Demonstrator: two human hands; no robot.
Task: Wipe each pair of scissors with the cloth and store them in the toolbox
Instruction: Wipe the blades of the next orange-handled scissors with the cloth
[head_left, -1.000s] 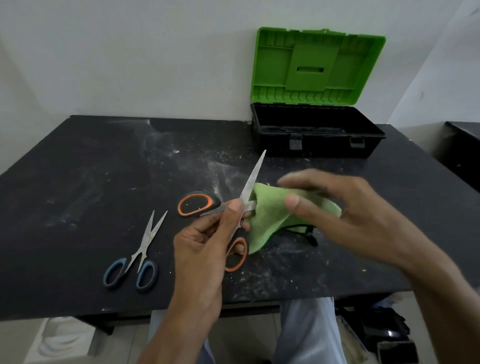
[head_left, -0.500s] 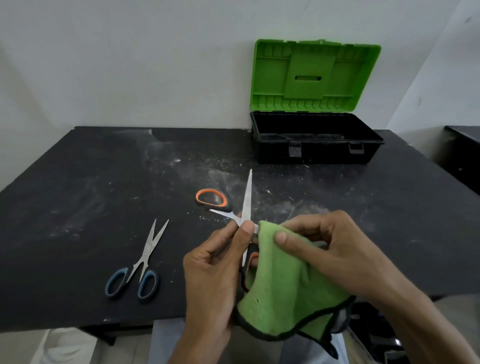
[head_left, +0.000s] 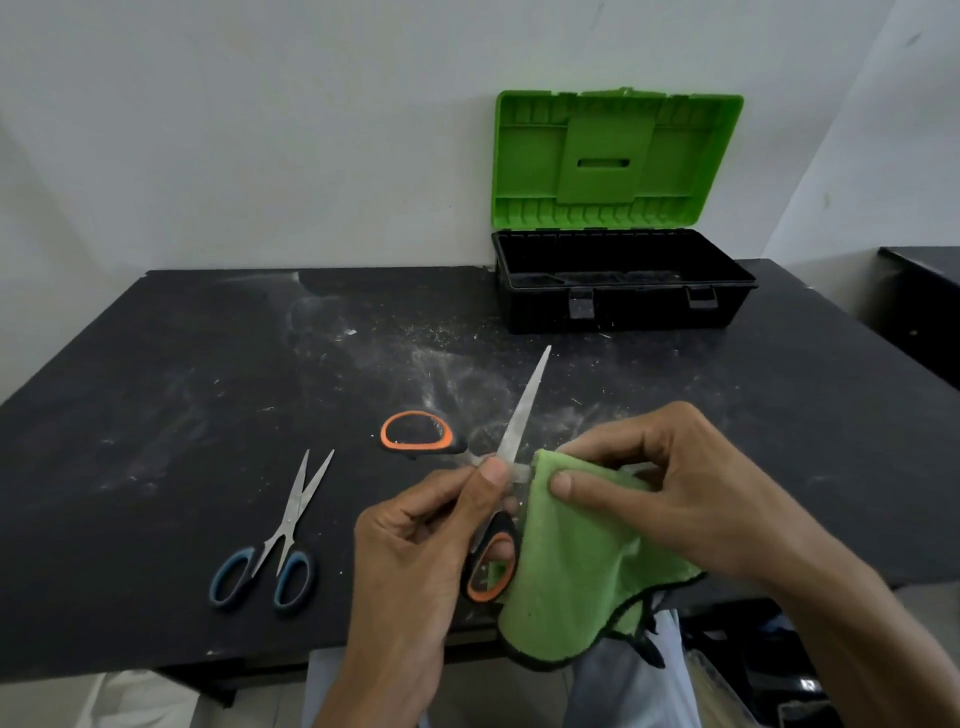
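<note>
At the lower left of the frame, the blue-handled scissors (head_left: 275, 540) lie flat on the dusty black table (head_left: 156, 389), blades slightly parted and pointing away from you, untouched. Just right of them, low in the centre, your left hand (head_left: 415, 561) pinches the orange-handled scissors (head_left: 521, 410) near the pivot, thumb on top. They are held spread wide above the table: one blade slants toward the upper right and one orange loop sticks out to the left. Beside it, your right hand (head_left: 675, 493) pinches the green cloth (head_left: 566, 566) between thumb and fingers, folded over the other blade; the rest of the cloth hangs past the table edge. At the upper right, the toolbox (head_left: 623, 312) stands open against the wall, green lid upright.
</note>
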